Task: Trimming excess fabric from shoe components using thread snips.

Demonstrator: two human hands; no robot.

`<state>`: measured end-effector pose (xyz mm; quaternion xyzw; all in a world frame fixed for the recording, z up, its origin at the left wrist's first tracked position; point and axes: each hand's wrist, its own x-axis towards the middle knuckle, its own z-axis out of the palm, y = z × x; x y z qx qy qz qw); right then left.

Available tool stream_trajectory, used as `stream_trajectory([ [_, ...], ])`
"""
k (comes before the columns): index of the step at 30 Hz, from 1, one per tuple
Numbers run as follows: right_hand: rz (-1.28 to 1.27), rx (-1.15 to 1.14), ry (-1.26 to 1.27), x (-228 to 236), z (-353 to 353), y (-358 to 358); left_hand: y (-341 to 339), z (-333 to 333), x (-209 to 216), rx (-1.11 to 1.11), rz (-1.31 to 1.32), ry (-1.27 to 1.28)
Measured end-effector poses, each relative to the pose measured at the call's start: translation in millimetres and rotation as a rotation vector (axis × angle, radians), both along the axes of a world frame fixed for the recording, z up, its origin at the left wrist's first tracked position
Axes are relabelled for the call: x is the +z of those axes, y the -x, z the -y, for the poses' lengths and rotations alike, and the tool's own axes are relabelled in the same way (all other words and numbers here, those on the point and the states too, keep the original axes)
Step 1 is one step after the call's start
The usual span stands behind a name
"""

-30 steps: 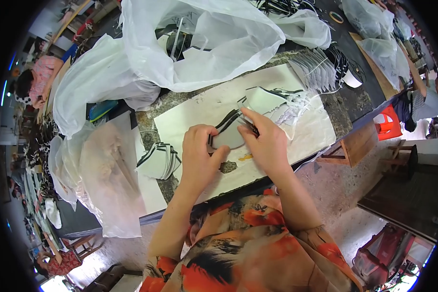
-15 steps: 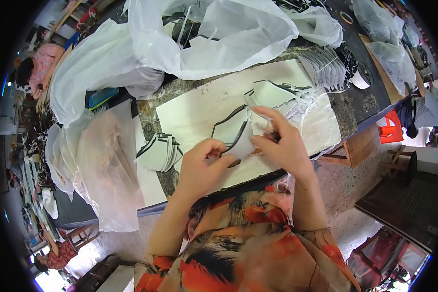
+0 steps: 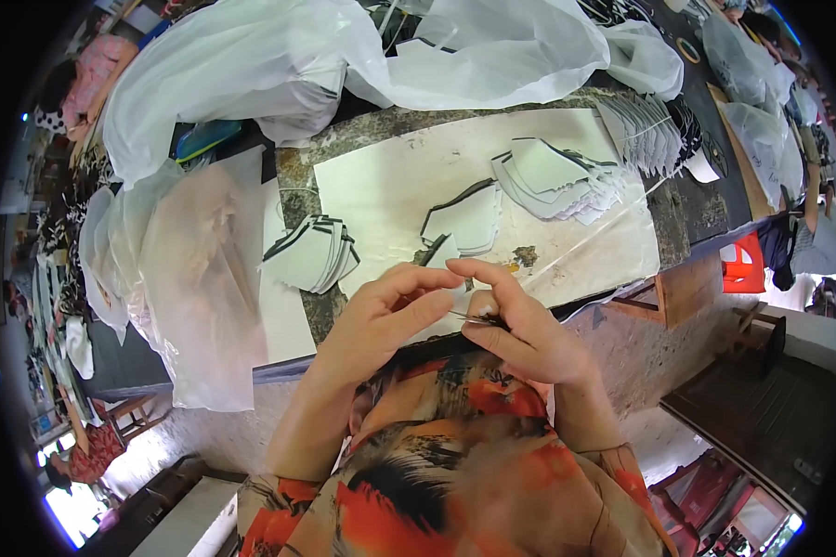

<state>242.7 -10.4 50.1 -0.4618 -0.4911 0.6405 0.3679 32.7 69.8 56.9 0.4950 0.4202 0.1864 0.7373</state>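
Note:
My left hand [image 3: 372, 325] is closed on a white fabric piece [image 3: 444, 249] with black edging, close to my body at the table's front edge. Its lower part is hidden behind the fingers. Curled in my right hand [image 3: 543, 339] is a small pair of metal thread snips [image 3: 481, 318], its thin tip pointing at the left fingers. The right index fingertip meets the left hand near the piece. Just beyond lies a short pile of similar pieces [image 3: 463, 221]. A fanned stack [image 3: 308, 258] sits to the left, and a looser heap [image 3: 539, 172] with white strings lies farther right.
A pale board [image 3: 390, 172] covers the worktop under the piles. Big translucent plastic bags [image 3: 223, 84] stand at the back and left. A tied bundle of grey pieces [image 3: 641, 135] lies back right. A red plastic stool [image 3: 743, 265] stands beyond the table's right side.
Both hands have drawn back toward my body with the piece, away from the pile. The snips now show in my right hand, and the whole view has shifted slightly.

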Motion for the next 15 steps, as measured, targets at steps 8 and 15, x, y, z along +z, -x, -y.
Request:
stream_trajectory([
  [8,0.265,0.028,-0.096,1.3,0.8,8.4,2.9,7.5,-5.3,0.007,0.104,0.135],
  [15,0.661,0.021,-0.237,-1.4,-0.3,19.5,1.2,14.8,17.6,-0.077,-0.235,-0.698],
])
